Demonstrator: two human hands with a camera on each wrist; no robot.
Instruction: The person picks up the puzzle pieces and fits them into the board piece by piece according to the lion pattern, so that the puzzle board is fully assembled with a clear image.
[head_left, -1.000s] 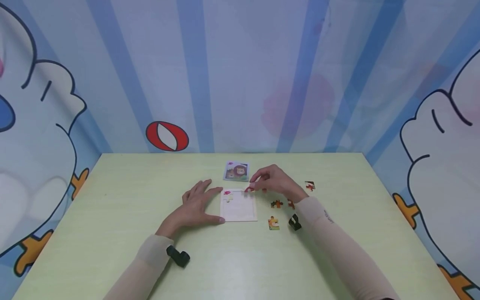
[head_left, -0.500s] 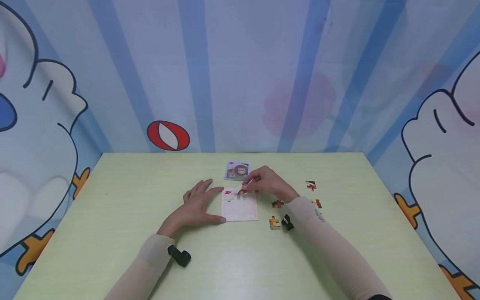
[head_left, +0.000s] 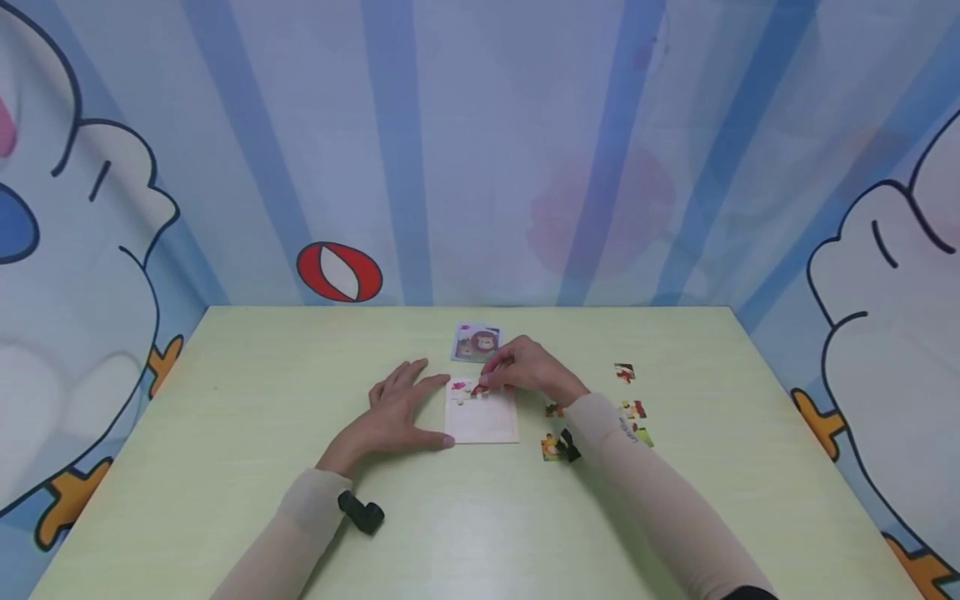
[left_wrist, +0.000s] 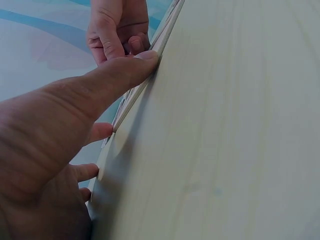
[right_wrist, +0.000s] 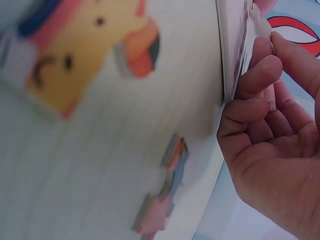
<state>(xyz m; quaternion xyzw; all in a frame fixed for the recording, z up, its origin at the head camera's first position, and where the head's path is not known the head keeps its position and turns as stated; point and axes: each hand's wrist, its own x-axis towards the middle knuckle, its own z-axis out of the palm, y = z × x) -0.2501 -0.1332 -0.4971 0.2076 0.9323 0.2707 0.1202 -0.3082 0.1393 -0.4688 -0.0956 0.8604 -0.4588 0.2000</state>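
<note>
A square white puzzle board (head_left: 482, 427) lies mid-table in the head view, with a light piece bearing a pink flower (head_left: 459, 387) at its upper left. My left hand (head_left: 395, 418) rests beside the board, fingers spread; thumb and index fingertip touch the two left corners. Its thumb (left_wrist: 112, 77) lies along the board's side in the left wrist view. Over the board's top edge, my right hand (head_left: 527, 364) pinches a red-brown puzzle piece (head_left: 477, 390) beside the flower piece. Fingers partly hide that piece. In the right wrist view, the right hand (right_wrist: 272, 150) is at the board's edge.
Behind the board lies a lion picture card (head_left: 476, 343). Several loose puzzle pieces lie right of it, among them a dark red one (head_left: 625, 372), a green one (head_left: 642, 434) and a yellow one (head_left: 551, 447). The right forearm (head_left: 648, 471) passes over that area.
My right hand has moved left along the board's top with the pinched piece, bringing it beside the flower piece. Loose pieces behind the right sleeve have come into view. The left hand stays put.
</note>
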